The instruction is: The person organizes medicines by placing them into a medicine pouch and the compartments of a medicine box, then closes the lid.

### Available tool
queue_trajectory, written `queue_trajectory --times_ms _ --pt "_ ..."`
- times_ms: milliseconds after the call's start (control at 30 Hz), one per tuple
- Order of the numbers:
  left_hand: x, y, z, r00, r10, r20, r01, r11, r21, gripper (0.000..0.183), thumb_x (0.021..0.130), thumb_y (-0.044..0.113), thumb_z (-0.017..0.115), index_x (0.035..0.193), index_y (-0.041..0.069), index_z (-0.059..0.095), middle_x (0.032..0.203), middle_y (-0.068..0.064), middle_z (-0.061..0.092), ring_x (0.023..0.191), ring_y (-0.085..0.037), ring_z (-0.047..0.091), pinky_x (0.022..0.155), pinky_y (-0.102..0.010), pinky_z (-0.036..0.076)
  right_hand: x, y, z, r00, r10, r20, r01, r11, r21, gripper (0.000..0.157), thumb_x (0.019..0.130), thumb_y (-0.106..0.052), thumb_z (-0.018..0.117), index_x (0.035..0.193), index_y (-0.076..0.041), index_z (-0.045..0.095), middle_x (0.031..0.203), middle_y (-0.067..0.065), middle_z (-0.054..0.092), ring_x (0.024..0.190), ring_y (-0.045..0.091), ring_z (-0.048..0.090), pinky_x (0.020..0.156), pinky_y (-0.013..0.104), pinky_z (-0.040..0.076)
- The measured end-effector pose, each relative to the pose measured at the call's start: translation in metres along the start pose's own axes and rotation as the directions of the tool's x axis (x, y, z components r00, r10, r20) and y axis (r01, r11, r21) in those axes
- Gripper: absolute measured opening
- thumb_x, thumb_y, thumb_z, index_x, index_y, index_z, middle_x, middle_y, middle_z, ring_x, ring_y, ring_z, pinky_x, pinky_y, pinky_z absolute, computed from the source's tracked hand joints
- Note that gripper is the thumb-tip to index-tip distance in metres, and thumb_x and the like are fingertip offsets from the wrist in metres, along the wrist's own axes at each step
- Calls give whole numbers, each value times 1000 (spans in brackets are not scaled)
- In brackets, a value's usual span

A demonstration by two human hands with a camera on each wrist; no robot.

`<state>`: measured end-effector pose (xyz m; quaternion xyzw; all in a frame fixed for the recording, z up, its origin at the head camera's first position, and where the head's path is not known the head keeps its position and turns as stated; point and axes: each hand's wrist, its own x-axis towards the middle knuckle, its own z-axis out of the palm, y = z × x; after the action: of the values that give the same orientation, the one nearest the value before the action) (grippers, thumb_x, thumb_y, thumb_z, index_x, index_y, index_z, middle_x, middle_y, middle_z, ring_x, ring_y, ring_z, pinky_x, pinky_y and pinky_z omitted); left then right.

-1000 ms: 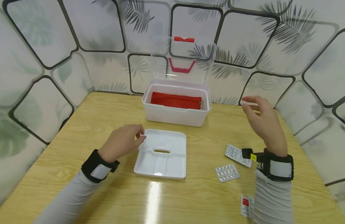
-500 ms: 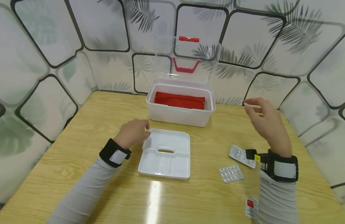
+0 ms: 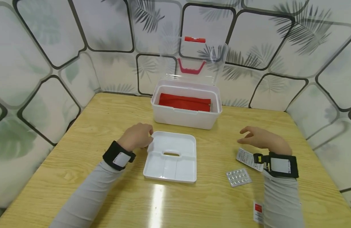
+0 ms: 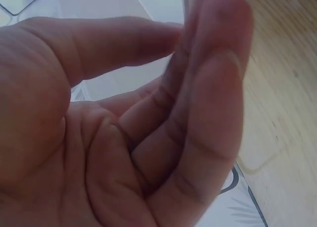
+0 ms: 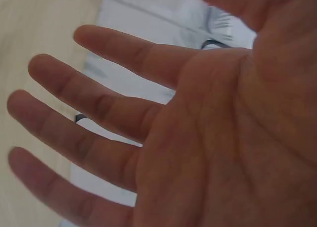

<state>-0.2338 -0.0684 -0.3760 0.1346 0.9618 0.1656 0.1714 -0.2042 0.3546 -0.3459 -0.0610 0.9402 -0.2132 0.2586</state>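
left grip (image 3: 136, 136): curled, by corner of white tray (image 3: 182, 145), hold unclear | right grip (image 3: 260, 138): spread, empty, near printed blister pack (image 3: 245, 157)

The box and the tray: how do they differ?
The box is deep; the tray is shallow. The box has a raised clear lid; the tray shows none. The box stands farther back; the tray lies beside the left hand. Both are white.
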Motion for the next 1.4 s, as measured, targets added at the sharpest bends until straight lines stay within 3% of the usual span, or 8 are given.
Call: queue_trajectory --times_ms 100,233,367,500,667,933,1167,1400 --pt "0 2 0 1000 -18 22 19 1000 -16 26 88 10 56 112 2 62 66 -6 64 55 -17 59 51 -28 43 3 5 6 996 77 48 -77 997 14 70 88 -39 66 135 8 43 124 32 53 91 30 57 70 39 50" --pt "-1 4 0 999 -35 40 36 999 -29 26 88 9 56 113 2 61 66 -7 65 58 -20 62 51 -28 43 7 14 16 979 189 77 -189 982 -6 61 78 -36 77 123 -1 53 97 14 56 70 18 50 57 29 43" --pt "0 5 1 998 -43 52 45 999 -31 25 90 9 56 113 2 61 67 -8 66 60 -22 64 50 -28 43 11 19 25 976 204 79 -203 979 -16 50 75 -28 80 111 -5 54 84 6 50 57 13 42 50 25 37" --pt "2 4 3 997 -43 57 45 999 -28 25 90 9 56 114 2 61 68 -8 66 59 -21 63 51 -28 43 15 19 29 977 200 75 -196 979 -57 47 74 -30 80 106 -7 54 82 5 50 58 14 44 51 26 37" --pt "2 3 5 997 -45 57 46 998 -32 23 90 8 56 111 2 61 69 -8 65 58 -20 62 51 -28 44 19 16 27 992 113 54 -109 991 -76 36 79 -23 75 104 -6 56 84 7 54 70 19 51 57 30 42" --pt "3 5 5 998 -45 50 46 999 -16 17 89 6 54 105 3 60 72 -9 65 57 -20 62 49 -28 44 28 6 16 994 -85 -61 74 984 -160 26 88 -17 66 107 -2 57 111 28 62 92 31 58 70 42 51" --pt "5 6 8 999 -29 30 28 999 39 23 90 5 52 111 2 60 75 -10 64 53 -18 59 45 -27 44 22 -21 13 958 -202 -202 171 972 -161 24 90 -20 67 106 -4 61 101 18 66 88 28 59 70 45 51" --pt "6 8 13 999 -24 -34 28 991 132 22 88 7 56 109 1 63 85 -12 61 67 -24 56 50 -32 43 13 -54 17 910 -267 -317 240 963 -123 19 91 -18 66 106 -7 62 102 12 67 93 26 60 77 48 52"
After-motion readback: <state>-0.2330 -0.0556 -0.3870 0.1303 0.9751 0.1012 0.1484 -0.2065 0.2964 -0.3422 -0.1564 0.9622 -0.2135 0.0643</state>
